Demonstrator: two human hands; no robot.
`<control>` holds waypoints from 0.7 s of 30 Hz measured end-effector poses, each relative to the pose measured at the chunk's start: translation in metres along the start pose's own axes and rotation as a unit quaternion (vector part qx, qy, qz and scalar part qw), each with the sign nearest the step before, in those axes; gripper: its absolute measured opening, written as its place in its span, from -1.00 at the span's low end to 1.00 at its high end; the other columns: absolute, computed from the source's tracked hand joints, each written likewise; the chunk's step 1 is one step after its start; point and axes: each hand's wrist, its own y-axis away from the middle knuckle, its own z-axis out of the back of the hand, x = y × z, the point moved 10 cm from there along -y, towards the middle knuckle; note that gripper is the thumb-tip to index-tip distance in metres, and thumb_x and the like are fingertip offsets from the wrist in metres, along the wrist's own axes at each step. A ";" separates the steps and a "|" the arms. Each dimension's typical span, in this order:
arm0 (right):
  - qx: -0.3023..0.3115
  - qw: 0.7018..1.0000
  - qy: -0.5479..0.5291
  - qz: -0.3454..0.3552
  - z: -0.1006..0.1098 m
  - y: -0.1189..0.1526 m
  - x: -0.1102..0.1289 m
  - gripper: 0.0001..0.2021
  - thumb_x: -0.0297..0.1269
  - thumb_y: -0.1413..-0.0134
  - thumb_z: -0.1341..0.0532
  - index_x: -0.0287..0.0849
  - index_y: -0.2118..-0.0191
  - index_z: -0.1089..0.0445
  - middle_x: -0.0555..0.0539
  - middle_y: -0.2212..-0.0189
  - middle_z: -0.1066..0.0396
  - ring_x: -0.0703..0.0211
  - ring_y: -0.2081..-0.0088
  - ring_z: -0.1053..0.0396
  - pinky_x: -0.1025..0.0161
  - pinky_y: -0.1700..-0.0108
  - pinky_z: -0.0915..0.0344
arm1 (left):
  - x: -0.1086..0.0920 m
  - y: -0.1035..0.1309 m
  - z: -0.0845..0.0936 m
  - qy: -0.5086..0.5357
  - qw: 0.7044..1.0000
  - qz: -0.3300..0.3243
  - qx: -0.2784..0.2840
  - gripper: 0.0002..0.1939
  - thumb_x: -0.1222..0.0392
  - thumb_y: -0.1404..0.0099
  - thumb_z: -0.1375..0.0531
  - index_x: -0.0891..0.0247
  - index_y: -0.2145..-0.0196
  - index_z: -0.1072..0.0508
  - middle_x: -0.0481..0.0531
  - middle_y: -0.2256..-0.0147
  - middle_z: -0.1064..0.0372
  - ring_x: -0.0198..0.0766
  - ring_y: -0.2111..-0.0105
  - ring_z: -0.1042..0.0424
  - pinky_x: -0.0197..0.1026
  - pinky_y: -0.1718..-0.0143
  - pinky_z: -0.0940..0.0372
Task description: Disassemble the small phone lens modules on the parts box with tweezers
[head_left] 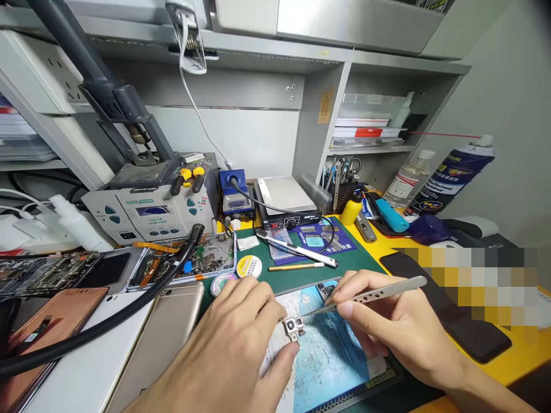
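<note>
My left hand (245, 338) reaches in from the bottom, its thumb and index finger closed about a small dual-lens phone camera module (291, 326). The module's two lenses face up. My right hand (387, 321) grips a pair of metal tweezers (383, 291), pointing left, with the tips at the module's upper right edge. Under both hands lies a flat board or sheet with a blue and white picture (327, 361). Another dark lens part (322, 290) shows at its top edge, partly hidden by my right fingers.
A green mat (365, 258) covers the yellow bench. Phones (159, 338) and a black hose (107, 327) lie left, before a hot-air station (150, 212). A soldering iron (297, 251) and brush (297, 267) lie behind my hands. A black phone-shaped slab (447, 310) lies right.
</note>
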 end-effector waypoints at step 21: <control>-0.070 0.997 -0.014 -0.010 -0.019 0.018 0.015 -0.83 -0.19 -0.11 -0.31 -0.17 0.38 -0.40 0.16 0.80 -0.23 0.35 0.72 -0.07 0.36 0.61 0.00 | -0.066 0.020 0.027 -0.138 0.936 -0.207 -0.249 -0.88 0.41 -0.33 -0.19 0.28 0.33 -0.49 0.06 0.38 -0.45 -0.10 0.28 -0.40 0.15 0.06 -0.31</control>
